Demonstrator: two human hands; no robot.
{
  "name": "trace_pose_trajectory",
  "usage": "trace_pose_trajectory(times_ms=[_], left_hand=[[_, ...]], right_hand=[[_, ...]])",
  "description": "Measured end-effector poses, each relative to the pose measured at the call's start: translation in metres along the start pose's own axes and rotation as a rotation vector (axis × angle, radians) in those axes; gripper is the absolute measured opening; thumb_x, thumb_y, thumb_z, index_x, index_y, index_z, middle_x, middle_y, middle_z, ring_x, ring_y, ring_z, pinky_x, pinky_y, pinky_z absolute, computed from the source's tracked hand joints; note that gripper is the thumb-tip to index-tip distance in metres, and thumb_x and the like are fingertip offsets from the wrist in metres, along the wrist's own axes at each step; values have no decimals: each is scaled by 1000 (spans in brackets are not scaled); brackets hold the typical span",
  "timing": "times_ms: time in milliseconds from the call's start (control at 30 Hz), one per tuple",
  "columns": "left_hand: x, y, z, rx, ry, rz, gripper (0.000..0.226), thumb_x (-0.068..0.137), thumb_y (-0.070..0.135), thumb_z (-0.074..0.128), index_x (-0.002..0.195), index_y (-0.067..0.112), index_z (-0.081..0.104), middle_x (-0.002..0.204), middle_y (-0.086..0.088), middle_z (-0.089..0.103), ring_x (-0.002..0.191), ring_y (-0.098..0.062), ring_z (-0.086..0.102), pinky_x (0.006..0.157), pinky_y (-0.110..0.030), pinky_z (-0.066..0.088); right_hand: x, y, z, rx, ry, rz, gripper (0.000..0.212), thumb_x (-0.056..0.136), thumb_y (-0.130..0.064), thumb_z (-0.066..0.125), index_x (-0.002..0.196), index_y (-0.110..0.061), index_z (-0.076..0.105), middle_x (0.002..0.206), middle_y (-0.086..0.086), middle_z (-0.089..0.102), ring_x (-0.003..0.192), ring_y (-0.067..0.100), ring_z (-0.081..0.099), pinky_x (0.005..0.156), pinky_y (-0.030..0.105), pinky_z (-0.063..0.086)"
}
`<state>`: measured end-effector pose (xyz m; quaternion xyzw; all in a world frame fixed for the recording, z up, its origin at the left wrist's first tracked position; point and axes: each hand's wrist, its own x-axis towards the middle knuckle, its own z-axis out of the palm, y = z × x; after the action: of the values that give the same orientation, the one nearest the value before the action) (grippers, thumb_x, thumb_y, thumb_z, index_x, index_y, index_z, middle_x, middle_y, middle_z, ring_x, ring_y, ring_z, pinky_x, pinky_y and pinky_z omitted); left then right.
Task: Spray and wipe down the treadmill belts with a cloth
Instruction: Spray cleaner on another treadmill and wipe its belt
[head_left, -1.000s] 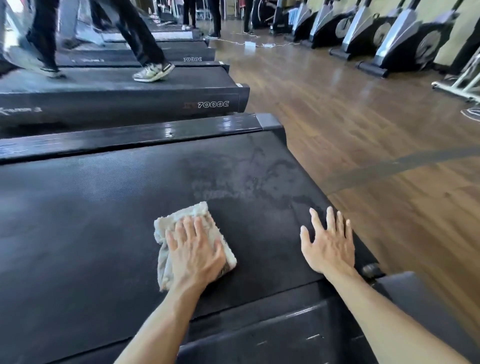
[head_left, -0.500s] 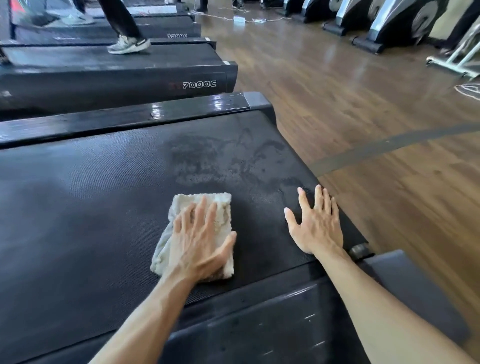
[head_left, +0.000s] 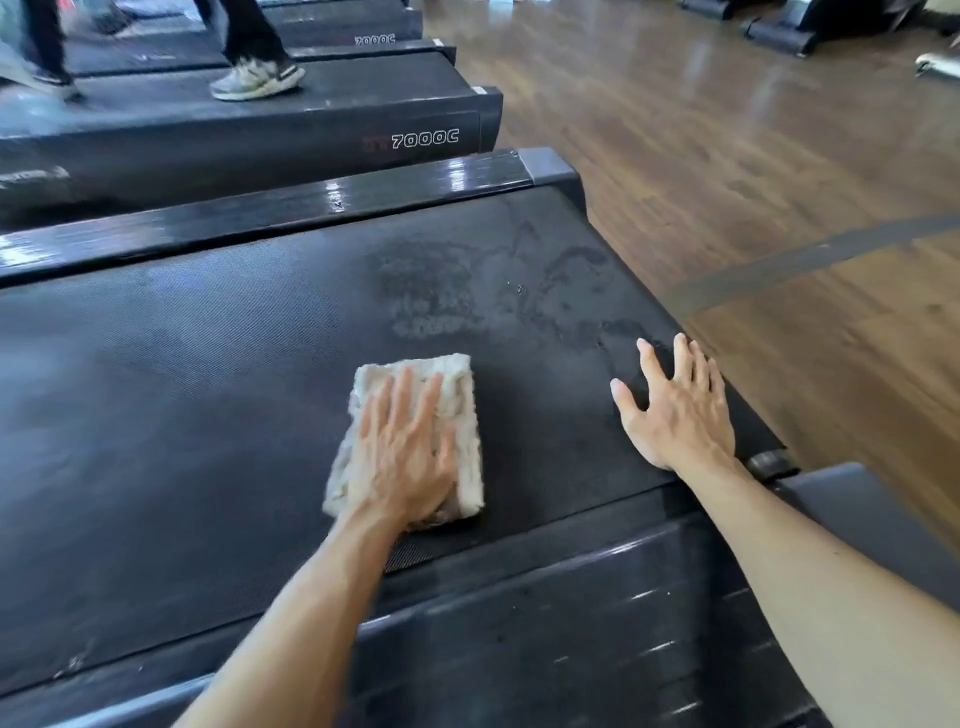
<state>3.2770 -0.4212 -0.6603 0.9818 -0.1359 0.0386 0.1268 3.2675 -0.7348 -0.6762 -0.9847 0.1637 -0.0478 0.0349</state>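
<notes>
Fingers straight, the left hand (head_left: 402, 457) presses flat on a folded pale cloth (head_left: 457, 395) just below the middle of the frame, on the dark treadmill belt (head_left: 182, 405). Right of it, the right hand (head_left: 675, 410) rests open with fingers spread near the belt's right edge. Damp patches (head_left: 467, 291) mark the belt above them. In the upper left, a sneaker (head_left: 254, 78) treads the next treadmill (head_left: 363, 104).

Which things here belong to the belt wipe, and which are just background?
In the job:
- cloth, pressed flat under the left hand
- treadmill belt, damp patch beyond the cloth
- right hand, flat on the belt near its edge

Background:
- neighbouring treadmill with a walker's shoe
- wooden floor
- machine bases at top right
</notes>
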Motion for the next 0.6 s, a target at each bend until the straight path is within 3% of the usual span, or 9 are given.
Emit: trace_pose_trajectory(times_ms=[133,300,500,600], left_hand=[[-10,-27,-3,46,11,-104,66,95,49,25,158,25,24,162,-14,20,146,-38,22,121,-52,15],[-5,-10,13,55,-33,-90,70,95,47,18,162,33,6,170,-13,2,156,-32,-2,125,-43,-8],[8,80,24,23,-57,-22,65,103,37,24,162,27,-1,168,-18,-10,154,-36,-10,121,-44,-16],[19,125,37,-18,-62,64,67,98,37,17,162,23,3,167,-22,-6,155,-39,-7,124,-46,-11]], right_hand=[[-1,0,1,3,15,-4,76,99,-66,21,164,-27,18,170,21,9,158,34,8,128,48,6],[0,0,4,-11,21,-9,77,99,-66,20,164,-26,18,170,22,10,158,35,9,128,49,6],[-1,0,3,-20,26,-5,75,100,-65,22,164,-26,18,170,21,9,158,35,9,128,49,7],[0,1,5,-12,23,-2,74,101,-63,24,164,-26,18,170,21,8,158,35,8,128,49,7]])
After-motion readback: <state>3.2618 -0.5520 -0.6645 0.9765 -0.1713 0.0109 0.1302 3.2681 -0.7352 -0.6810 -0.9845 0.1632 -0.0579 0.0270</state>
